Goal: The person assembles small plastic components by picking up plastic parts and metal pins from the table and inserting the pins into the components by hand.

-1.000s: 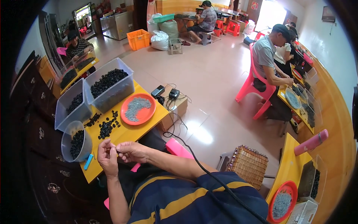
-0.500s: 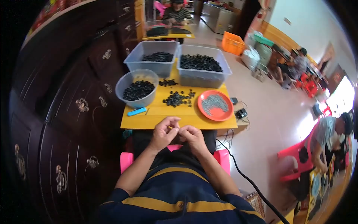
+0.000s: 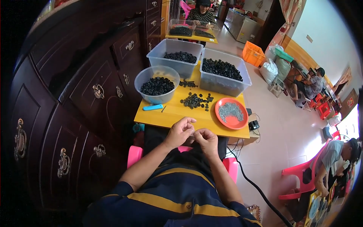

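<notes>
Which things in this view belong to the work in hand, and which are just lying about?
Likely in the work:
left hand, right hand, fingertips close together
loose black pieces
red plate, grey pieces
clear tubs
blue item, perhaps; untouched

Seemingly lying about:
orange crate
white sack
green tray

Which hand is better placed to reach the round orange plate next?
Probably the right hand: the orange plate of small grey pieces lies toward the right side of the yellow table, nearer that hand. The left hand is farther off, and would likely have to cross past the right one.
</notes>
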Tool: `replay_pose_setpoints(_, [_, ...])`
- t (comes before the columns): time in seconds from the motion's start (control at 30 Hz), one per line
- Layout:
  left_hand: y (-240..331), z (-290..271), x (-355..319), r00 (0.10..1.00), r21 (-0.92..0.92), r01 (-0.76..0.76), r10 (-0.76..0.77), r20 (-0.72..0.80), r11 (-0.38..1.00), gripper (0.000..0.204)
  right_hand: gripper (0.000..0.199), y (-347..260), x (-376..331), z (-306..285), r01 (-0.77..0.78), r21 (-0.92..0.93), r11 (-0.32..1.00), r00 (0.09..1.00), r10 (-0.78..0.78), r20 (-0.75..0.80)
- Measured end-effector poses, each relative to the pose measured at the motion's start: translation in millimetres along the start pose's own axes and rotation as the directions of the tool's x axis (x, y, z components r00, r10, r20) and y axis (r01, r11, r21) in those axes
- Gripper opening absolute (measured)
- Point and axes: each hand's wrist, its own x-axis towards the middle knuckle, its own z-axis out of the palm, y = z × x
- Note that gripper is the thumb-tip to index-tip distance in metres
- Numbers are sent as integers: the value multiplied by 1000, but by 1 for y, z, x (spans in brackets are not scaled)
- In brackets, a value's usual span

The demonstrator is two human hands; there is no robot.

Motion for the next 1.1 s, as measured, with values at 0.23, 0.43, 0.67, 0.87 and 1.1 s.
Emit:
replay_pose_setpoints(0.23, [-6, 1, 1, 992, -109, 123, -121, 25, 986, 32, 14, 3, 2, -3, 162, -335, 928, 984, -177, -14])
replay_pose_setpoints(0.43, [-1, 1, 0, 996, -111, 83, -79, 35, 990, 39, 15, 3, 3, -6, -52, 27, 998, 998, 51, 40])
replay_pose_setpoints(0.67, [-4, -3, 0, 994, -128, 108, -104, 42, 986, 44, 15, 7, 3, -4, -81, 67, 994, 995, 77, 67])
replay_pose_setpoints(0.87, [-3, -4, -1, 995, -60, 85, -82, 51, 995, 43, 14, 2, 0, 1, -117, 109, 987, 991, 109, 74])
replay_pose_setpoints(1.1, [-13, -2, -2, 986, -198, 159, -147, 74, 967, 39, 11, 12, -2, 4, -28, -64, 998, 999, 29, 20])
